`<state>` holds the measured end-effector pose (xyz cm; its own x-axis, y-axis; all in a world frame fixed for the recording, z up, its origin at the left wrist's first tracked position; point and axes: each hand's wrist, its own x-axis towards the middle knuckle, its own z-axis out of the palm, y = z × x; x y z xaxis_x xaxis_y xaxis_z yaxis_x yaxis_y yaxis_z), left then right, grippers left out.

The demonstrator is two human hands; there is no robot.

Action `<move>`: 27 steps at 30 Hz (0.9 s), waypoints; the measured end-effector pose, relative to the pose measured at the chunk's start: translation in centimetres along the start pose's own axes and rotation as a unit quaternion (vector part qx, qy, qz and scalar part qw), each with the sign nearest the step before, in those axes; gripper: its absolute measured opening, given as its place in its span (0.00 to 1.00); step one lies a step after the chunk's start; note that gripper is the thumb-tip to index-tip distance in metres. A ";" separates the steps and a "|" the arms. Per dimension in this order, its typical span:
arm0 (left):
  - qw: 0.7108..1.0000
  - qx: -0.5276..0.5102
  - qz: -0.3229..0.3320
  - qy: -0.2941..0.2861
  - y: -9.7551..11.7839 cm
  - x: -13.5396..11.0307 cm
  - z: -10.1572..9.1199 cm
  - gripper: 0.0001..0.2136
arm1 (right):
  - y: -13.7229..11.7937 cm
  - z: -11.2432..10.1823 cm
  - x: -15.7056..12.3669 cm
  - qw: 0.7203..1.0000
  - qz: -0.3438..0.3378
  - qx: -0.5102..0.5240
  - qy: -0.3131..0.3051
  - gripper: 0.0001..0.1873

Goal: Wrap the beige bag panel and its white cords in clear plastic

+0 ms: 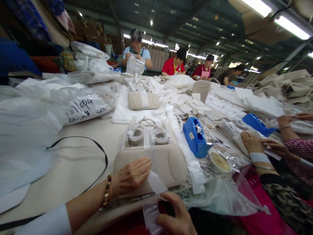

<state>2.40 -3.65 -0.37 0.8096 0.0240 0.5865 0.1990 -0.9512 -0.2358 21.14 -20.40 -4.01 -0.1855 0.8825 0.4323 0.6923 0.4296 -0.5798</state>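
A beige handbag (168,163) lies flat at the table's near edge, its wrapped handles (146,133) pointing away. My left hand (130,176) rests palm down on the bag's left half, fingers flat and together. My right hand (177,217) is below the table edge, fingers curled on a white paper strip (154,189) that runs up over the bag's front.
A blue tape dispenser (197,137) and a tape roll (220,162) sit right of the bag. A second beige bag (143,99) lies farther back. Plastic-wrapped bundles (83,104) fill the left. A neighbour's hands (259,143) work at right; several people sit at the far end.
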 end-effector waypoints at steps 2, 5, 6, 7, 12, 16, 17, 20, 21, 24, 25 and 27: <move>1.000 -0.003 -0.001 0.007 0.0 0.0 0.0 0.13 | 0.1 0.0 1.5 0.997 -0.029 -0.058 0.033 0.12; 1.000 -0.009 -0.010 0.014 0.1 0.0 0.0 0.15 | 0.5 0.2 3.7 0.991 -0.078 -0.096 0.044 0.14; 1.000 -0.011 -0.015 0.011 0.1 -0.1 0.1 0.15 | 0.8 0.4 4.3 0.992 -0.083 -0.089 0.041 0.15; 1.000 -0.013 -0.019 0.010 0.1 -0.1 0.1 0.16 | 1.1 0.5 4.9 0.993 -0.084 -0.076 0.039 0.16; 0.999 -0.009 -0.026 0.030 0.2 -0.3 0.3 0.14 | 2.6 0.9 6.0 0.998 -0.036 0.014 0.045 0.19; 0.999 -0.014 -0.037 0.022 0.3 -0.3 0.3 0.13 | 2.7 0.6 6.7 0.995 -0.062 0.074 -0.002 0.21; 0.999 -0.023 -0.043 0.023 0.3 -0.3 0.3 0.13 | 2.7 0.5 6.9 0.994 -0.075 0.078 -0.005 0.20; 0.994 -0.083 -0.071 0.029 0.1 0.0 -0.1 0.14 | 2.5 0.3 7.6 0.993 -0.096 0.066 -0.001 0.17; 0.990 -0.103 -0.088 0.030 0.0 0.0 -0.2 0.15 | 2.5 0.3 7.7 0.993 -0.101 0.063 -0.007 0.17; 0.984 -0.115 -0.134 0.037 -0.2 0.0 -0.2 0.17 | 2.4 0.3 7.8 0.990 -0.128 0.059 -0.022 0.15; 0.984 -0.110 -0.136 0.035 -0.3 0.0 -0.1 0.17 | 2.4 0.3 7.8 0.988 -0.140 0.065 -0.022 0.15; 0.987 -0.095 -0.124 0.023 -0.4 -0.1 0.2 0.17 | 2.2 0.2 7.7 0.983 -0.164 0.078 -0.016 0.15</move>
<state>2.35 -3.26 -0.46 0.7218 0.2533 0.6441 0.2775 -0.9585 0.0659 21.10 -12.57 -2.15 -0.4053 0.6960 0.5927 0.4772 0.7141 -0.5122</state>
